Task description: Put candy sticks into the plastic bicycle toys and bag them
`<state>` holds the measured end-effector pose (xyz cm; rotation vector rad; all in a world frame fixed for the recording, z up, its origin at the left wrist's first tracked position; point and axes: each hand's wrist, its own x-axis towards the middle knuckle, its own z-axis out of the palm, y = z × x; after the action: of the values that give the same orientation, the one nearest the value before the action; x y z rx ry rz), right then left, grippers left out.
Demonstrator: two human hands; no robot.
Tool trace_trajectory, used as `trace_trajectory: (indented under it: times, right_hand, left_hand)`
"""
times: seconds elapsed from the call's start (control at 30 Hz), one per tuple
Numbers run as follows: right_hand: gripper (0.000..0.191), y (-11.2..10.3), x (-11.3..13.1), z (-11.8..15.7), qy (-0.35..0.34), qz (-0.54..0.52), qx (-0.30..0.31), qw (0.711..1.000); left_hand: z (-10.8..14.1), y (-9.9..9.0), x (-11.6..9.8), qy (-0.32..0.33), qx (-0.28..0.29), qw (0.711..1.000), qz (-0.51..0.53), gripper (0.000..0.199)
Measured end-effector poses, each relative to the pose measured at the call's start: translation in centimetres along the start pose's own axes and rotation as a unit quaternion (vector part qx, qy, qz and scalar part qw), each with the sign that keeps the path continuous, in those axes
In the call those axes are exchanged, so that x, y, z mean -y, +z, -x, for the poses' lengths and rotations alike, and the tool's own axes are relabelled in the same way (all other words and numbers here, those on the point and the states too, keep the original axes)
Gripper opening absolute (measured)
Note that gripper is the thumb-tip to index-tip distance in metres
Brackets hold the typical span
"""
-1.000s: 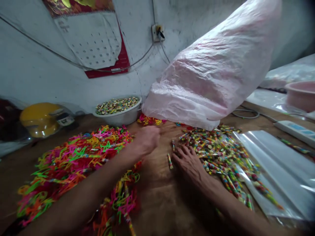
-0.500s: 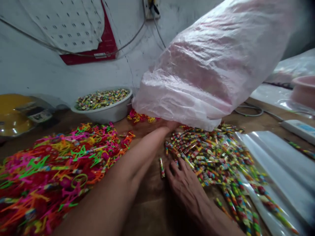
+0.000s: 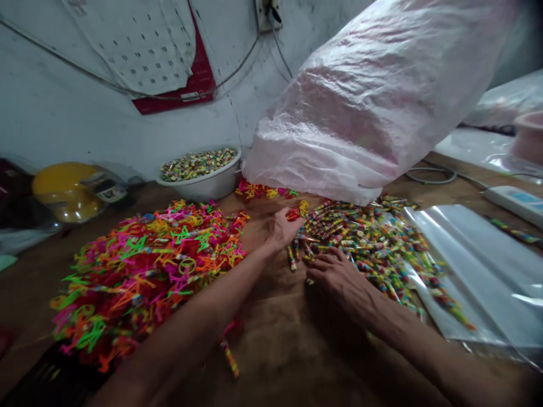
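My left hand [image 3: 285,227] is closed around a small red and yellow plastic toy [image 3: 298,213] at the left edge of a heap of candy tubes [image 3: 360,237]. The tubes are thin, clear-wrapped and filled with multicoloured candies. Over the near-left edge of that heap lies my right hand [image 3: 335,274], fingers bent and slightly apart, touching the tubes; its fingertips are partly hidden. On the left, a large pile of bright plastic toys [image 3: 156,265] in pink, orange, green and red spreads beside my left forearm.
A grey-white basin [image 3: 199,188] full of small wrapped candies stands by the wall. Behind the tubes hangs a big pinkish plastic bag [image 3: 360,113], with more toys [image 3: 271,191] at its mouth. Clear plastic sheets [image 3: 479,271] and a white device [image 3: 517,202] lie right; a yellow helmet-like object [image 3: 70,189] sits left.
My left hand has come back from under the bag's mouth with a red and yellow toy. My right hand has shifted slightly up and right over the tubes. The view has moved.
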<state>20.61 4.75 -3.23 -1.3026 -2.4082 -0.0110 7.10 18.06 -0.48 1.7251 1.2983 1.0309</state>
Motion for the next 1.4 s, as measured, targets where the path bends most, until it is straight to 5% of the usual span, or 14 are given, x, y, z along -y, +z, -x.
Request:
trace_trajectory:
  times: [0.13, 0.23, 0.33, 0.57, 0.7, 0.83, 1.03, 1.23, 1.4]
  right_hand:
    - [0.030, -1.9, 0.9, 1.5, -0.035, -0.029, -0.043, 0.998]
    - [0.036, -1.8, 3.0, 3.5, 0.001, -0.054, -0.103, 0.993]
    - [0.041, -0.6, 5.5, 5.3, 0.065, -0.064, -0.088, 0.992]
    - [0.034, 0.6, 7.8, 6.3, 0.152, 0.022, -0.039, 0.987]
    - [0.037, 0.1, 7.9, 6.4, 0.132, 0.008, -0.119, 0.984]
    - [0.031, 0.2, 8.3, 6.1, 0.185, -0.060, -0.215, 0.957]
    - [0.021, -0.2, 8.5, 4.3, 0.247, -0.073, -0.093, 0.962]
    - [0.022, -0.6, 8.8, 0.7, 0.200, -0.029, 0.080, 0.976]
    - [0.023, -0.4, 9.1, 2.2, 0.225, -0.064, 0.069, 0.970]
  left_hand:
    - [3.0, -3.2, -0.4, -0.056, -0.039, 0.991, 0.114, 0.022]
    - [6.2, -5.2, -0.3, -0.087, -0.022, 0.980, 0.179, 0.035]
    - [10.0, -5.8, 0.2, -0.104, -0.005, 0.977, 0.188, 0.037]
    - [14.9, -4.8, 1.4, -0.065, -0.037, 0.996, 0.047, 0.021]
    - [15.2, -5.4, 0.8, -0.048, -0.048, 0.997, -0.022, 0.039]
    - [14.8, -6.5, 0.2, -0.011, -0.067, 0.987, -0.147, 0.038]
    - [14.4, -7.1, 0.3, 0.039, -0.069, 0.959, -0.272, 0.028]
    - [12.7, -7.3, 0.4, 0.095, -0.076, 0.937, -0.328, 0.032]
    - [12.2, -7.5, 0.2, 0.091, 0.014, 0.924, -0.372, 0.026]
